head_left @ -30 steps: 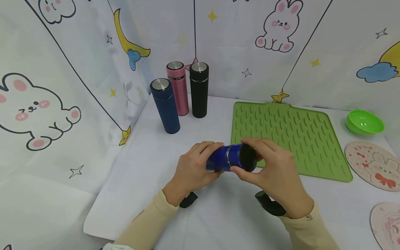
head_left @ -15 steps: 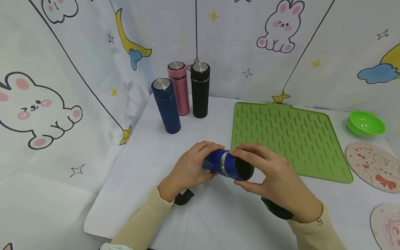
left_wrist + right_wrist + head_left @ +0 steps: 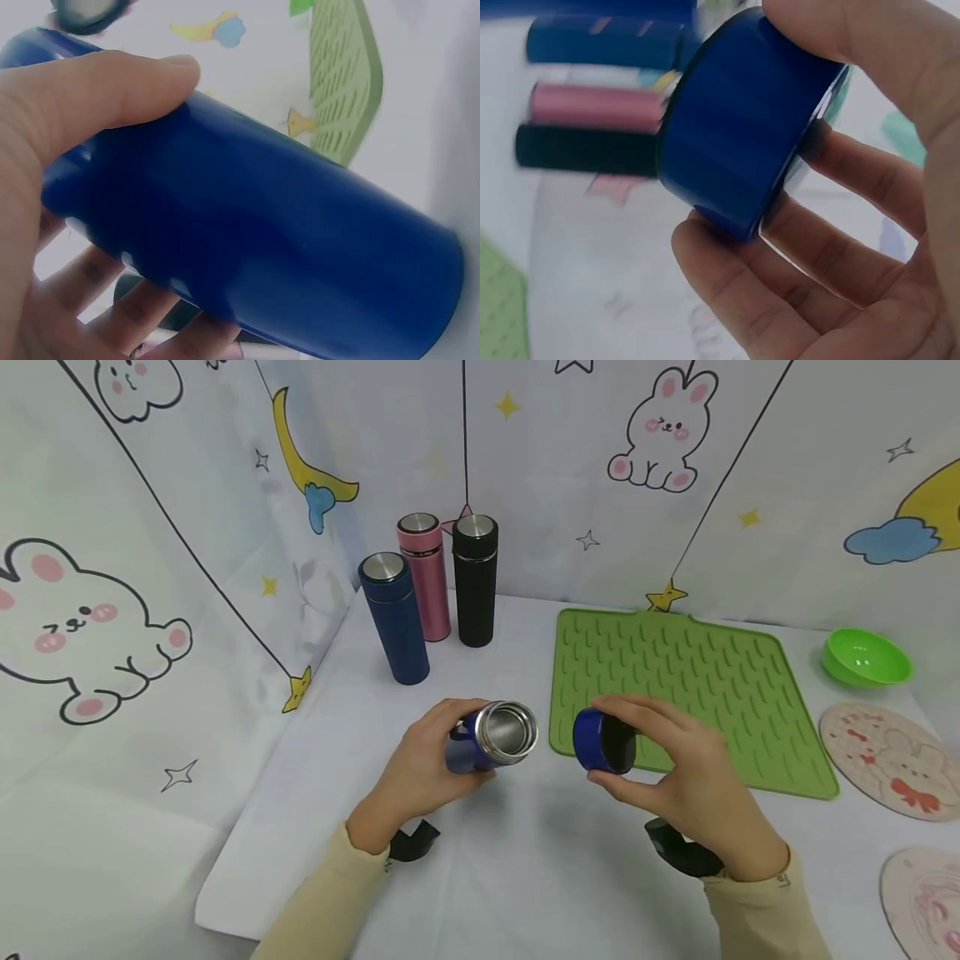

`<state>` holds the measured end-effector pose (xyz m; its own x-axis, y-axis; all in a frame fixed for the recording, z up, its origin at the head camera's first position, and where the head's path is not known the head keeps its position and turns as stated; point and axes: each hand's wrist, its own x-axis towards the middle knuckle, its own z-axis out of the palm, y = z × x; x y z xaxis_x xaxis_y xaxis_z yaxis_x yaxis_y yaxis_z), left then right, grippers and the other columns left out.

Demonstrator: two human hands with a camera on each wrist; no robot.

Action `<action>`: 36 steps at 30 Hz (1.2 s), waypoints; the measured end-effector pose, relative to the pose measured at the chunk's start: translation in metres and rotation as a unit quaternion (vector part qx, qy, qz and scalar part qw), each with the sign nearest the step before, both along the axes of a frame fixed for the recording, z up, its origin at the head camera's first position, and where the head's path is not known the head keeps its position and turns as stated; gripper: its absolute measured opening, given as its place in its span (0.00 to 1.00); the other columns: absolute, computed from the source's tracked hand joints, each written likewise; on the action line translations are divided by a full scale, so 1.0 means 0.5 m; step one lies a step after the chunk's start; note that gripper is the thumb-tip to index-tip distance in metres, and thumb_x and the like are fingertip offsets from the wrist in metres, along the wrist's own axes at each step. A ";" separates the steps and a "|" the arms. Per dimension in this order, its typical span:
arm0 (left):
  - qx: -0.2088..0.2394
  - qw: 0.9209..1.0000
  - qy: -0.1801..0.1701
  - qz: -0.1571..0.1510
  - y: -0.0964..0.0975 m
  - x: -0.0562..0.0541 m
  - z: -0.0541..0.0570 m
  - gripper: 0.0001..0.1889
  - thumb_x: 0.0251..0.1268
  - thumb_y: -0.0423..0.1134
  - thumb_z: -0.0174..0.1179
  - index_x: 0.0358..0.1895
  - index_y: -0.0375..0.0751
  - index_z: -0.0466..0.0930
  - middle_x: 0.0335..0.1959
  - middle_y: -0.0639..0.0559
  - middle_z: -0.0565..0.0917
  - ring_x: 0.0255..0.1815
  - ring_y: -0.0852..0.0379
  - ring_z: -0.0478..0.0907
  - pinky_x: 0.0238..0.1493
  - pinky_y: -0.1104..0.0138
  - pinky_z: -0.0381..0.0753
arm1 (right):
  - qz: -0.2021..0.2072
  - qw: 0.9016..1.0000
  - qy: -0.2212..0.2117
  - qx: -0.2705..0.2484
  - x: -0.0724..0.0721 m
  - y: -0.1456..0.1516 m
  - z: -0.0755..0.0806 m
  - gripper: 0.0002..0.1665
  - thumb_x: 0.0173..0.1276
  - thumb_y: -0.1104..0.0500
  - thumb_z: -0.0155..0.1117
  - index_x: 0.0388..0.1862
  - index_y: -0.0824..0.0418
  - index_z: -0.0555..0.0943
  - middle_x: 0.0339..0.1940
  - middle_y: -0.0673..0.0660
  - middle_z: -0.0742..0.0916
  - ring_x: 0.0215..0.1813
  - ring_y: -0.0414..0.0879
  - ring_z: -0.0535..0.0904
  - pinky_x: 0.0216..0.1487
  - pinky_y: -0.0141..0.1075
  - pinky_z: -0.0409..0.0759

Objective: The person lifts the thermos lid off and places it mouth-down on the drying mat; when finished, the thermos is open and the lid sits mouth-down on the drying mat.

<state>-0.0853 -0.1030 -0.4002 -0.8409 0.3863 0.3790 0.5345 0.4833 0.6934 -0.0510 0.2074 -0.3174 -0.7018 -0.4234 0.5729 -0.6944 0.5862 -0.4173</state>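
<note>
Cap has parted from the blue bottle over the desk.
Left grip holds the bottle, long axis tilted, mouth uppermost; right grip pinches the cap, apart, right of the mouth.

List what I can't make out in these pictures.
Open bottle: head view, inside too small to read.
Cap: head view, inside too dark.
Pink bottle: head view, partly hidden behind the navy bottle.
Lower round mat: head view, cut off by the right and bottom edges.
</note>
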 end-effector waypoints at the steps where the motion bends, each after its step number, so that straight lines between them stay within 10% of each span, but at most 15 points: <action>1: 0.008 1.000 -0.006 0.010 -0.012 0.002 -0.002 0.43 0.46 0.39 0.83 0.69 0.52 0.73 0.62 0.56 0.81 0.62 0.57 0.80 0.62 0.53 0.85 | -0.006 1.000 0.000 -0.002 -0.007 0.008 -0.009 0.39 0.62 0.37 0.76 0.66 0.57 0.82 0.57 0.56 0.89 0.53 0.43 0.86 0.57 0.16 0.78; 9: 0.047 0.989 -0.083 0.113 -0.110 0.020 -0.008 0.46 0.46 0.39 0.84 0.72 0.46 0.71 0.64 0.48 0.82 0.63 0.45 0.81 0.55 0.45 0.88 | -0.115 0.991 -0.063 0.018 -0.067 0.091 -0.102 0.47 0.43 0.64 0.88 0.66 0.60 0.81 0.49 0.60 0.90 0.40 0.52 0.89 0.47 0.12 0.75; 17: 0.047 0.974 -0.090 0.204 -0.180 0.017 -0.011 0.45 0.50 0.39 0.82 0.72 0.40 0.69 0.65 0.41 0.80 0.63 0.37 0.82 0.55 0.41 0.87 | -0.188 0.964 -0.176 0.072 -0.142 0.202 -0.188 0.42 0.59 0.52 0.82 0.70 0.64 0.77 0.61 0.74 0.84 0.48 0.67 0.85 0.46 0.60 0.84; 22: 0.055 0.963 -0.090 0.248 -0.215 0.015 -0.014 0.45 0.51 0.39 0.81 0.73 0.39 0.67 0.67 0.39 0.79 0.63 0.36 0.82 0.56 0.42 0.86 | -0.214 0.939 -0.249 0.101 -0.193 0.276 -0.216 0.45 0.67 0.46 0.75 0.75 0.68 0.70 0.69 0.79 0.76 0.63 0.78 0.75 0.58 0.71 0.76; 29: 0.076 0.943 -0.104 0.307 -0.260 0.021 -0.008 0.45 0.52 0.39 0.80 0.74 0.41 0.67 0.68 0.43 0.79 0.66 0.40 0.80 0.52 0.79 0.81 | -0.239 0.925 -0.267 0.128 -0.257 0.366 -0.221 0.46 0.69 0.48 0.73 0.74 0.74 0.67 0.67 0.84 0.73 0.64 0.82 0.71 0.59 0.74 0.72; 36: 0.108 0.924 -0.113 0.349 -0.295 0.021 -0.012 0.48 0.49 0.36 0.82 0.76 0.45 0.66 0.70 0.44 0.78 0.67 0.40 0.79 0.51 0.83 0.79 | -0.288 0.898 -0.295 0.155 -0.290 0.438 -0.215 0.48 0.72 0.41 0.68 0.75 0.73 0.66 0.68 0.85 0.72 0.64 0.82 0.69 0.61 0.75 0.69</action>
<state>-0.0749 -0.2507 -0.4062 -0.9238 -0.3441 0.1681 -0.0253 0.4928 0.8698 -0.1958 0.4264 -0.4250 -0.9981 0.0314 -0.0534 0.0489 0.9286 -0.3678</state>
